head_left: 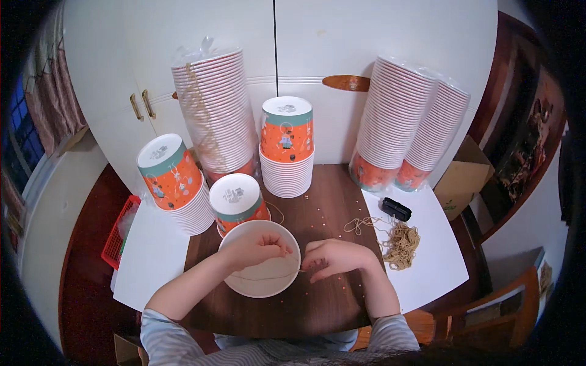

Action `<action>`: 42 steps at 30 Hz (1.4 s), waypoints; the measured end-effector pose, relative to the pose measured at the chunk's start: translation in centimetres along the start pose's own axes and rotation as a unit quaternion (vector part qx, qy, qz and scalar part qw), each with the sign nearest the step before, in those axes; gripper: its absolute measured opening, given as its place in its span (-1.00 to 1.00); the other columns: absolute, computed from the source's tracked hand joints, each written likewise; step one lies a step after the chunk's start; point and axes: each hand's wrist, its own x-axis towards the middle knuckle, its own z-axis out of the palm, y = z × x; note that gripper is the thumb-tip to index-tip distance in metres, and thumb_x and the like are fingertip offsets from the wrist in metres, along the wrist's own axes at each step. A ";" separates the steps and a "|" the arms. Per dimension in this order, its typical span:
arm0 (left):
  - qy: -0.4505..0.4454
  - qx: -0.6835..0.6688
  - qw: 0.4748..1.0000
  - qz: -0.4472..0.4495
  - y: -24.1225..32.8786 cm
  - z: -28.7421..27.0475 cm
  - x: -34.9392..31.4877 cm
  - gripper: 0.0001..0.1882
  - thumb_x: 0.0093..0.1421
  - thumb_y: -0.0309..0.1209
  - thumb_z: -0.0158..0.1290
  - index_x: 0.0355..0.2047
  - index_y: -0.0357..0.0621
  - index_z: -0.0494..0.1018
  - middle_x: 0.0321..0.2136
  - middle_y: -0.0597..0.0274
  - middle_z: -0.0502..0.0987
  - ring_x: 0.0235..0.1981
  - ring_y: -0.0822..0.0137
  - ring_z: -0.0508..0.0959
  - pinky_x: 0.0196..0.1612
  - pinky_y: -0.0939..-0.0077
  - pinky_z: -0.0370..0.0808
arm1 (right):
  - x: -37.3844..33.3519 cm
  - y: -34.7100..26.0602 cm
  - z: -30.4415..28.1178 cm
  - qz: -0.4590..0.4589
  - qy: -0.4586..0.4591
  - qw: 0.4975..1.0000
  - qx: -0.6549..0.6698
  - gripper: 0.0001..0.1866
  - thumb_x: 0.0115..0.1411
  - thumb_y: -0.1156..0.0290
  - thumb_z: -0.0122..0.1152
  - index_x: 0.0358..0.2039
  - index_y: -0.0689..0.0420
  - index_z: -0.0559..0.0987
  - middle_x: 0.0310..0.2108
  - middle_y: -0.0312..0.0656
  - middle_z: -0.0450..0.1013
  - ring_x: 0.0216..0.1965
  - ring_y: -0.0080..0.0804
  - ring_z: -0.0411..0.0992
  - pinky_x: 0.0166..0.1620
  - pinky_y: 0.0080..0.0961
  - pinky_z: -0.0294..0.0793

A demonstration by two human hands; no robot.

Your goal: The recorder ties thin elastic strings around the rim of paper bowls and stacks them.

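A paper bucket (261,289) stands mouth up at the near middle of the table, its white inside facing me. A thin piece of string (256,279) runs across its inside. Over the bucket's mouth is my left hand (259,250), fingers curled and thumb pressed in; what it pinches is too small to make out. My right hand (332,256) is at the bucket's right rim, its fingers bent and pinched around a thin string by the rim. Right behind stands an upside-down orange and green bucket (235,195), with a string loop beside it.
Stacks of nested buckets stand behind: a left stack (177,183), a middle stack (287,146), a tall bagged stack (213,110) and bagged stacks (403,122) at right. A tangled string pile (401,245) and a black object (396,209) lie right. A red basket (121,232) is left.
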 end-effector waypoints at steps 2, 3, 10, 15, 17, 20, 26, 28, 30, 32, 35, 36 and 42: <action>-0.006 -0.045 0.999 0.027 -0.3 0.0 0.3 -0.93 0.00 -0.53 -0.09 -0.54 -0.22 0.40 -0.42 0.29 0.49 -0.37 0.54 0.42 -0.28 0.66 0.34 | 0.1 0.5 0.2 -0.052 -0.001 0.997 -0.054 -0.85 -0.07 0.44 0.17 -0.44 0.18 0.50 -0.46 -0.19 0.32 -0.42 -0.38 0.38 -0.37 -0.52 0.38; -0.007 -0.044 0.999 0.028 -0.2 0.0 0.3 -0.93 0.00 -0.53 -0.09 -0.54 -0.22 0.40 -0.42 0.29 0.49 -0.37 0.54 0.42 -0.28 0.66 0.34 | 0.1 0.3 0.2 -0.051 0.000 0.997 -0.054 -0.85 -0.07 0.44 0.17 -0.44 0.18 0.50 -0.46 -0.19 0.32 -0.42 -0.38 0.38 -0.37 -0.52 0.38; -0.025 -0.171 0.984 0.034 0.5 -0.1 0.9 -0.89 -0.02 -0.58 -0.18 -0.59 -0.22 0.35 -0.39 0.12 0.48 -0.33 0.39 0.44 -0.22 0.61 0.33 | -0.1 -0.5 -0.3 -0.056 0.020 0.997 0.051 -0.84 -0.09 0.46 0.18 -0.45 0.17 0.46 -0.44 -0.21 0.30 -0.43 -0.41 0.37 -0.39 -0.54 0.37; -0.019 -0.239 0.971 0.016 1.0 -0.3 1.0 -0.89 0.01 -0.57 -0.22 -0.58 -0.17 0.31 -0.39 0.09 0.48 -0.30 0.38 0.44 -0.18 0.59 0.30 | 0.3 -0.4 0.3 -0.070 0.055 0.996 0.003 -0.79 -0.12 0.43 0.22 -0.43 0.14 0.45 -0.39 -0.21 0.30 -0.42 -0.33 0.36 -0.37 -0.50 0.37; -0.025 -0.275 0.961 0.018 0.9 -0.4 1.1 -0.91 0.04 -0.53 -0.21 -0.53 -0.16 0.30 -0.41 0.10 0.48 -0.31 0.37 0.45 -0.19 0.58 0.29 | 0.7 -1.0 0.7 -0.099 0.111 0.988 -0.052 -0.74 -0.18 0.41 0.26 -0.40 0.10 0.45 -0.40 -0.22 0.31 -0.36 -0.29 0.34 -0.30 -0.47 0.36; 0.015 -0.290 0.957 0.012 0.3 -0.5 1.5 -0.93 0.08 -0.50 -0.19 -0.50 -0.15 0.30 -0.44 0.13 0.48 -0.34 0.37 0.46 -0.23 0.58 0.31 | 1.1 -1.8 0.9 -0.114 0.119 0.975 -0.147 -0.73 -0.23 0.40 0.28 -0.44 0.09 0.48 -0.40 -0.24 0.31 -0.30 -0.29 0.32 -0.24 -0.46 0.33; 0.014 -0.309 0.950 0.024 0.0 -0.8 1.6 -0.93 0.12 -0.44 -0.10 -0.42 -0.15 0.33 -0.48 0.19 0.47 -0.40 0.41 0.47 -0.32 0.67 0.33 | 1.3 -0.9 1.8 -0.123 0.099 0.977 -0.145 -0.85 -0.19 0.43 0.23 -0.49 0.07 0.55 -0.45 -0.25 0.32 -0.29 -0.33 0.33 -0.22 -0.45 0.33; 0.030 -0.289 0.957 0.008 0.1 -0.7 1.6 -0.92 0.11 -0.46 -0.07 -0.38 -0.16 0.34 -0.47 0.20 0.47 -0.39 0.42 0.47 -0.32 0.67 0.34 | 1.3 -0.8 1.7 -0.125 0.088 0.980 -0.131 -0.85 -0.16 0.43 0.22 -0.48 0.07 0.55 -0.46 -0.25 0.32 -0.29 -0.33 0.33 -0.22 -0.46 0.34; 0.044 -0.268 0.962 -0.009 0.3 -0.6 1.6 -0.89 0.09 -0.48 -0.05 -0.34 -0.17 0.35 -0.45 0.20 0.47 -0.39 0.43 0.47 -0.32 0.68 0.35 | 1.2 -0.7 1.7 -0.125 0.078 0.982 -0.118 -0.86 -0.14 0.43 0.21 -0.46 0.07 0.56 -0.48 -0.24 0.32 -0.30 -0.34 0.33 -0.22 -0.47 0.34; 0.038 -0.253 0.967 -0.007 0.4 -0.5 1.6 -0.80 0.05 -0.56 -0.01 -0.27 -0.21 0.34 -0.41 0.21 0.46 -0.36 0.43 0.47 -0.28 0.65 0.39 | 1.2 -0.5 1.5 -0.139 0.078 0.985 -0.058 -0.88 -0.09 0.44 0.18 -0.47 0.11 0.53 -0.48 -0.23 0.35 -0.31 -0.32 0.35 -0.22 -0.47 0.34; 0.037 -0.221 0.975 0.009 0.7 0.0 1.3 -0.75 0.01 -0.61 0.00 -0.25 -0.23 0.31 -0.38 0.20 0.45 -0.34 0.42 0.47 -0.25 0.62 0.40 | 1.3 -0.5 1.4 -0.148 0.134 0.980 -0.018 -0.91 -0.06 0.48 0.15 -0.47 0.13 0.50 -0.47 -0.23 0.38 -0.34 -0.36 0.37 -0.28 -0.50 0.37; 0.037 -0.221 0.975 0.009 0.6 0.1 1.4 -0.75 0.01 -0.61 0.00 -0.25 -0.23 0.31 -0.38 0.20 0.45 -0.34 0.42 0.47 -0.25 0.62 0.40 | 1.2 -0.7 1.3 -0.147 0.134 0.980 -0.018 -0.91 -0.06 0.48 0.15 -0.47 0.13 0.50 -0.47 -0.23 0.38 -0.34 -0.36 0.37 -0.28 -0.50 0.37; 0.005 -0.151 0.988 0.016 -0.5 0.3 1.9 -0.71 0.01 -0.58 0.02 -0.22 -0.26 0.29 -0.39 0.22 0.45 -0.34 0.45 0.46 -0.22 0.62 0.40 | 0.8 -1.6 1.2 -0.023 0.203 0.976 0.072 -0.88 -0.09 0.56 0.18 -0.47 0.13 0.50 -0.47 -0.30 0.37 -0.50 -0.62 0.33 -0.48 -0.73 0.28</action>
